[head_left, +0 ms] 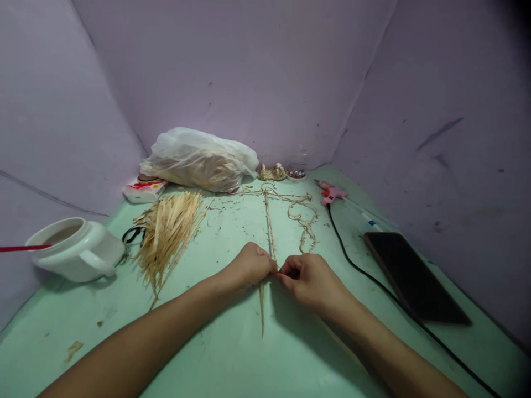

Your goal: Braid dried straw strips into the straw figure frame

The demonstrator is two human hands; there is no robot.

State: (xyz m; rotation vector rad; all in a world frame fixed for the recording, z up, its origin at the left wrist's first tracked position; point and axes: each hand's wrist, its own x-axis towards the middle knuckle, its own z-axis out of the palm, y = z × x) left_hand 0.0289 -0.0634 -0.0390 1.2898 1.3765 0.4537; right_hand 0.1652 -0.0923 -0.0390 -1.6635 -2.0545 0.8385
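Note:
A thin braided straw cord runs down the table toward me from a tangle of cord at the back. At its near end, my left hand is closed in a pinch on it. My right hand meets it there, thumb and forefinger pinched together at the same end, fingertips almost touching the left ones. A loose straw strand pokes out below the left hand. Beyond my right hand lies a looped length of thin cord.
On the left are a bundle of dry straw strips, black-handled scissors and a white pot. A plastic bag lies against the back wall. Rightward are a pink glue gun, its black cable and a dark tablet.

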